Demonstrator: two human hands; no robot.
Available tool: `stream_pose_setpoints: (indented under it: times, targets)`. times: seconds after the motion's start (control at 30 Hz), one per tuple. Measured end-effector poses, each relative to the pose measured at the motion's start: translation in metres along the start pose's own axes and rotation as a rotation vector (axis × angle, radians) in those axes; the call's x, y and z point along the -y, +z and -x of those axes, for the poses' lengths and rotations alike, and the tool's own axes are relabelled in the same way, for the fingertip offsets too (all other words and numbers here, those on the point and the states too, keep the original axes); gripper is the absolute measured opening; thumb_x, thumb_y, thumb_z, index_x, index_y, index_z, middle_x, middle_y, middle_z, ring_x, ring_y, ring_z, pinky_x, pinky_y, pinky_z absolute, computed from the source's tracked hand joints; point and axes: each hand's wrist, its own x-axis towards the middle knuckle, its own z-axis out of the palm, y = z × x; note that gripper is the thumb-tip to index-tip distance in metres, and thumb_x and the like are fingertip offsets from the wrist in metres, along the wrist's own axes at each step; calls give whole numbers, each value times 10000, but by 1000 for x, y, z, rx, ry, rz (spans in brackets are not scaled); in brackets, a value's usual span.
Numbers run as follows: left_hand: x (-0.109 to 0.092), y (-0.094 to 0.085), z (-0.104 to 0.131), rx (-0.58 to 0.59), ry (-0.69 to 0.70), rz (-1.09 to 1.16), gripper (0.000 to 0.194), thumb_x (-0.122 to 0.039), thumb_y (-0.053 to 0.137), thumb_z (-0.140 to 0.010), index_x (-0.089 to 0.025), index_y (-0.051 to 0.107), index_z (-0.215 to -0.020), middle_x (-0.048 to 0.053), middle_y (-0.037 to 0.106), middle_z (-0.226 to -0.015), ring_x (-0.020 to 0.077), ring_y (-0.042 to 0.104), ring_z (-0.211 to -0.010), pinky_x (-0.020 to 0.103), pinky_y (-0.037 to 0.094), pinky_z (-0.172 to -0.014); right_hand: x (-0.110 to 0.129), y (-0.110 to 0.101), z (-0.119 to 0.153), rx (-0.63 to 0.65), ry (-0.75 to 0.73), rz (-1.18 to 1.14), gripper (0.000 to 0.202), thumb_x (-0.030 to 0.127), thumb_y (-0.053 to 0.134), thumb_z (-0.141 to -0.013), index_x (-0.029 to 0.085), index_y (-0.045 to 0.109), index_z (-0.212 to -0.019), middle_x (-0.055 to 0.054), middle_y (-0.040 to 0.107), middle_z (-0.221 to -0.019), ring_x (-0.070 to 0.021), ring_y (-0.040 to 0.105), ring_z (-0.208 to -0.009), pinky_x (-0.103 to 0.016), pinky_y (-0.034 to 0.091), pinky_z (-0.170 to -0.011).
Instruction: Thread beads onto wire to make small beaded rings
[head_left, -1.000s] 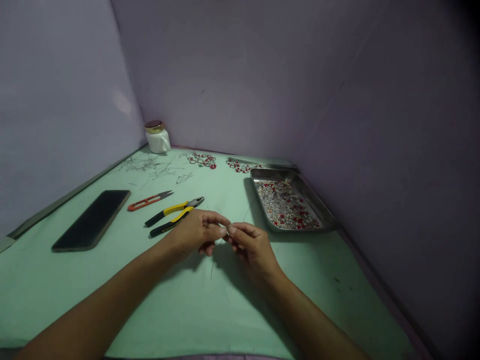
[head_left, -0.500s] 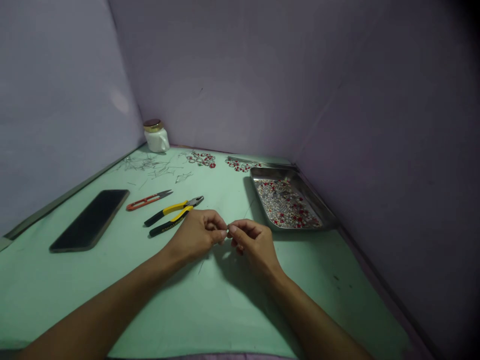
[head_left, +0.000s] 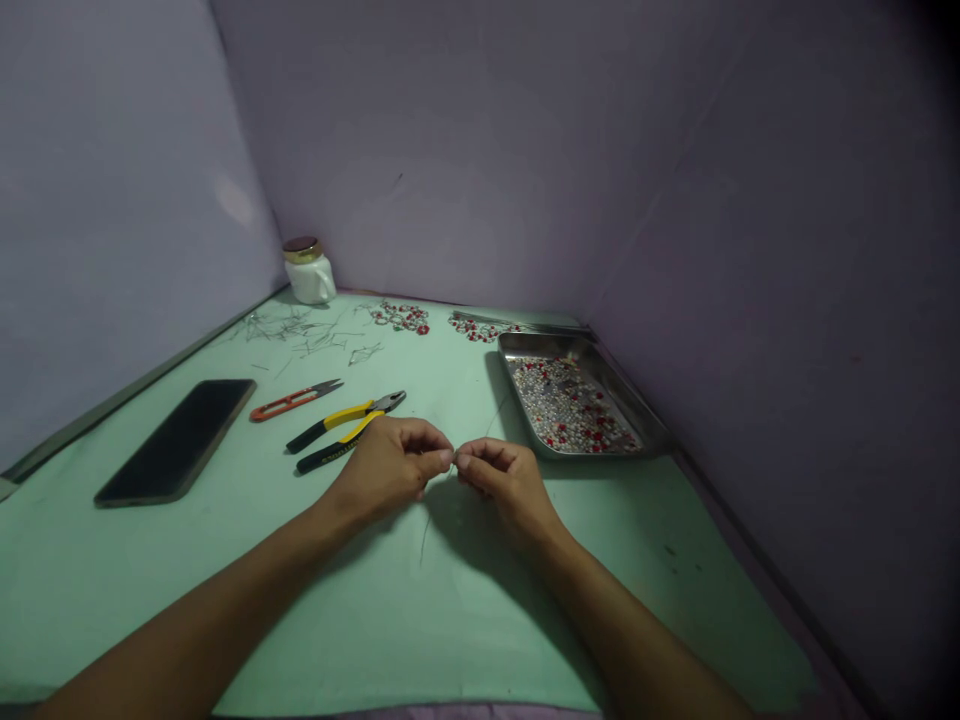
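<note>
My left hand and my right hand meet fingertip to fingertip over the middle of the table, both pinched closed. Between them runs a thin wire; one end hangs below the left fingers, and a faint length rises past the right fingers toward the tray. Whatever sits right at the fingertips is too small to make out. Just left of my left hand lie yellow-and-black pliers, partly covered by it. To the right of my right hand stands a metal tray with many small pearly and red beads.
Orange thread snips and a dark phone lie at the left. Behind are loose wire pieces, two clusters of red beaded wirework and a lidded white mug. Walls close off the left, back and right.
The hanging wire end below my left hand has swung to the right and down. The fingers of my right hand have curled in slightly; both hands stay together in nearly the same place.
</note>
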Motion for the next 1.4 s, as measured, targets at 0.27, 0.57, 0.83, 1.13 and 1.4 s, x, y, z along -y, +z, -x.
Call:
stream_pose_setpoints:
  times: [0.27, 0.57, 0.83, 1.13, 1.4]
  targets:
    - [6, -5, 0, 33, 181, -239, 128, -188, 549, -670, -123, 658, -653, 21, 614, -581, 120, 505, -554, 223, 379, -515, 1, -3, 1, 70, 48, 154, 76, 209, 653, -610, 140, 623, -593, 22, 555, -496, -70, 432, -431, -211, 332, -435]
    - [5, -8, 1, 63, 160, -325, 133, -209, 535, -662, -140, 646, -637, 10, 604, -558, 125, 514, -535, 217, 365, -488, -4, -4, 7, 77, -296, 471, 92, 205, 580, -706, 142, 639, -675, 1, 575, -544, -101, 485, -485, -217, 363, -450]
    - [0, -9, 1, 105, 208, -369, 128, -186, 522, -654, -135, 632, -613, -9, 564, -526, 105, 474, -516, 208, 348, -483, 2, -5, 10, 81, -369, 521, 65, 195, 561, -718, 150, 599, -690, 1, 578, -551, -100, 497, -477, -211, 370, -442]
    - [4, -5, -2, 149, 242, -236, 76, -148, 510, -603, -134, 577, -570, -41, 488, -489, 81, 418, -485, 187, 316, -447, 10, 0, 10, 88, -237, 410, 41, 158, 522, -639, 175, 524, -602, 13, 536, -529, -105, 476, -490, -221, 365, -461]
    - [7, 1, -4, 204, 223, -184, 29, -140, 515, -557, -139, 526, -530, -52, 439, -482, 75, 372, -483, 187, 294, -440, 9, 3, 12, 69, -228, 407, 40, 143, 490, -564, 182, 496, -556, 36, 477, -487, -89, 401, -460, -210, 311, -433]
